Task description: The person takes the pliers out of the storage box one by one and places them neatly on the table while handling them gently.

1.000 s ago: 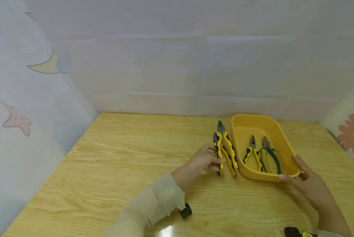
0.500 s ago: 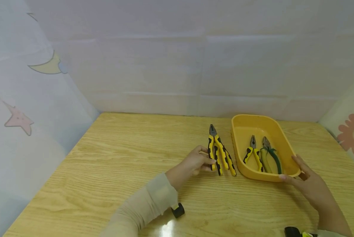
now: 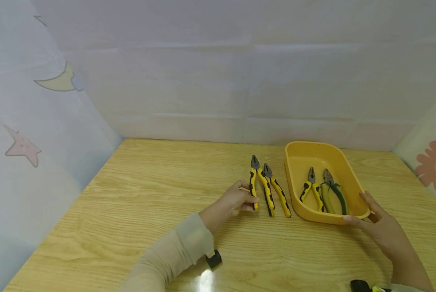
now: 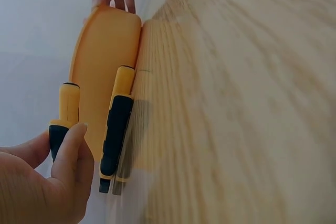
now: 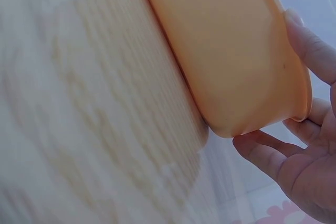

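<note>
My left hand [image 3: 236, 199] pinches one handle of the yellow-and-black pliers [image 3: 253, 180], whose dark head points away from me. In the left wrist view that handle [image 4: 69, 103] stands up between thumb and fingers. A second pair of yellow-and-black pliers [image 3: 281, 196] lies on the table just right of it, its left handle overlapped by the held pair. My right hand [image 3: 384, 229] holds the near right corner of a yellow tray [image 3: 318, 217]. In the right wrist view, the thumb is at the tray's rim and fingertips touch its outer wall [image 5: 226, 66].
Inside the tray lie yellow-and-black pliers [image 3: 311, 178] and green-handled pliers [image 3: 339, 196]. The wooden table [image 3: 148, 190] extends far to the left. A pale cloth [image 3: 203, 81] hangs behind it.
My left hand has moved left with its pliers, away from the tray. The second pair, mostly covered before, now shows its head and right handle. The right hand and tray stay put.
</note>
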`<state>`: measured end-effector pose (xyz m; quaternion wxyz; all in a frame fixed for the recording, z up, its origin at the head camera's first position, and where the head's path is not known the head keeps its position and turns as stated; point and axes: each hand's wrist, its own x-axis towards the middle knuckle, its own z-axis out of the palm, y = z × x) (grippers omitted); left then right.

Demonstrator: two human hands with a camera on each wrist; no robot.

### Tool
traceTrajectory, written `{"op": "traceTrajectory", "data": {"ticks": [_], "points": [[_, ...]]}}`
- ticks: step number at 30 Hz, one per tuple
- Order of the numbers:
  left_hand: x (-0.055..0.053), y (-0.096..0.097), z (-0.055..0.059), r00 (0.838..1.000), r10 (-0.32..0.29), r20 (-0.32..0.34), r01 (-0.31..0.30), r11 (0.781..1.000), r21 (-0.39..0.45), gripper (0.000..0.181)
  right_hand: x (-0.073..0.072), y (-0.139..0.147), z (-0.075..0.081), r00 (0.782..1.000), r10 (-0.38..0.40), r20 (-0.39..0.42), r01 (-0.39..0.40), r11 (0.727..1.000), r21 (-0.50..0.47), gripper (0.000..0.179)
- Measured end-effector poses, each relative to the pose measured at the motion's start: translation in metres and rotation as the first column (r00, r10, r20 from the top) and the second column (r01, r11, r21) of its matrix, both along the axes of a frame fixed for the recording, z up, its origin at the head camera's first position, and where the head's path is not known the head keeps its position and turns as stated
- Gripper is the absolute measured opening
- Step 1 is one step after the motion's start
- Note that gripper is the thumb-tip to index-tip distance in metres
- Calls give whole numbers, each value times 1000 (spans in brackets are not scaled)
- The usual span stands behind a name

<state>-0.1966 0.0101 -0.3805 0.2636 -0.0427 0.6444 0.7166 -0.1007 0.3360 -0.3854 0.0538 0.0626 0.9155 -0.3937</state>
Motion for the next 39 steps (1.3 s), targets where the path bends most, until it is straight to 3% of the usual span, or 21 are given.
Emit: {"op": "traceTrajectory", "data": {"ticks": [6, 14, 27, 39], "points": [[-3, 0, -3, 1000, 14, 15, -14, 1000, 13, 38, 0, 0, 0, 1000, 8, -6, -8, 1000, 11, 80], [-4, -2, -4, 999, 33, 27, -33, 999, 7, 36, -1, -1, 1, 1000, -18, 22, 19, 999, -48, 80], [-6, -5, -7, 997, 54, 53, -54, 999, -2, 35, -2, 1, 0, 999, 12, -38, -12, 1000, -17, 78], [-8, -6, -10, 996, 58, 73, -58, 998, -10, 36, -2, 2, -2, 1000, 8, -23, -9, 999, -43, 79]]}}
